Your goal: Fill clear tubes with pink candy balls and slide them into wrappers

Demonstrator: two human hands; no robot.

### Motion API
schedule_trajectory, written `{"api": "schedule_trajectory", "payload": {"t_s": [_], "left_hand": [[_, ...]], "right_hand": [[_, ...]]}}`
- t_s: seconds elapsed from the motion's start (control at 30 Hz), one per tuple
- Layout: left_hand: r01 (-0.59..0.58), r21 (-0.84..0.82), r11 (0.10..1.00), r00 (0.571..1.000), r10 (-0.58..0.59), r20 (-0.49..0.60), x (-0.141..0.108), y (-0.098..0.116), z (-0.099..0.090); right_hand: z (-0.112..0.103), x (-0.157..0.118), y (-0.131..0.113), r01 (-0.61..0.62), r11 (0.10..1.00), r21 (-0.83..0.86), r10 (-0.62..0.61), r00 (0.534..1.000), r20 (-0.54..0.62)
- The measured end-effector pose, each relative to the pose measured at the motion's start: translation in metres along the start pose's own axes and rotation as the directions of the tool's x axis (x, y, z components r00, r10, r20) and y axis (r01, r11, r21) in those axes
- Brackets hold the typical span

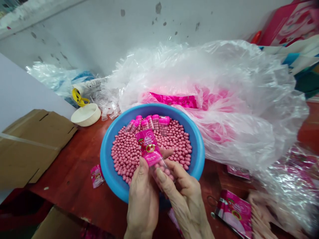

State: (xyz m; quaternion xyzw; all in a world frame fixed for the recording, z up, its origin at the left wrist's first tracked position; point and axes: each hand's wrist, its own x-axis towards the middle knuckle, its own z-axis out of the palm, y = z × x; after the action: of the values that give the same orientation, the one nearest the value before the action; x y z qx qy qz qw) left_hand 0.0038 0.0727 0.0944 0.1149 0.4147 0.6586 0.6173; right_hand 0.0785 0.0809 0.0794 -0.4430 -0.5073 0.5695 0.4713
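While we work above the blue basin (107,166), our left hand (142,202) and right hand (185,202) clamp one pink sachet (149,147). Firm pinching keeps it steady.

Between the left hand (142,202) and right hand (185,199) sits a magenta packet (149,147) patterned with concentric pink rings and a round green-and-red mark. Just beyond the hands, dusty-pink candy balls (171,141) fill a bright blue basin (109,166). The counter (72,166) beneath the hands is reddish-brown. To their left lie brown cardboard (32,146), a cream bowl (86,114) and a yellow loop (80,98); to their right, clear plastic sheeting (239,99) shows vivid pink bundled packets (174,100) through it.
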Motion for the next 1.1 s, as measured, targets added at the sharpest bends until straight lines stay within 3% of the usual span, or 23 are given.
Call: {"api": "schedule_trajectory", "payload": {"t_s": [0.2, 0.33, 0.53, 0.7, 0.8, 0.93, 1.1], "left_hand": [[-0.131, 0.092, 0.987, 0.973, 0.146, -0.179, -0.003, -0.013, -0.003], [-0.076, 0.133, 0.988, 0.944, 0.114, -0.31, -0.005, -0.019, -0.009], [-0.042, 0.029, 0.999, 0.972, 0.047, -0.229, -0.009, -0.017, -0.01], [0.001, 0.041, 0.999, 0.969, 0.009, -0.249, -0.01, -0.021, -0.022], [-0.009, 0.062, 0.998, 0.96, 0.026, -0.28, -0.008, -0.022, -0.025], [-0.068, 0.117, 0.991, 0.932, 0.105, -0.348, -0.007, -0.021, -0.019], [-0.096, 0.089, 0.991, 0.94, 0.12, -0.319, -0.006, -0.017, -0.007]], "right_hand": [[-0.002, -0.001, 0.001, -0.024, 0.999, 0.043, 0.023, 1.0, 0.021], [0.003, -0.003, 0.009, 0.03, 0.999, 0.024, -0.029, 0.999, -0.019], [0.005, -0.005, 0.02, 0.156, 0.981, -0.111, -0.171, 0.975, -0.143], [0.005, -0.003, 0.021, 0.406, 0.877, -0.259, -0.436, 0.897, -0.069], [0.005, -0.005, 0.022, 0.454, 0.837, -0.305, -0.497, 0.864, -0.077], [0.005, -0.009, 0.025, 0.425, 0.833, -0.355, -0.498, 0.855, -0.144], [0.003, -0.011, 0.026, 0.286, 0.916, -0.281, -0.347, 0.917, -0.196]]}}
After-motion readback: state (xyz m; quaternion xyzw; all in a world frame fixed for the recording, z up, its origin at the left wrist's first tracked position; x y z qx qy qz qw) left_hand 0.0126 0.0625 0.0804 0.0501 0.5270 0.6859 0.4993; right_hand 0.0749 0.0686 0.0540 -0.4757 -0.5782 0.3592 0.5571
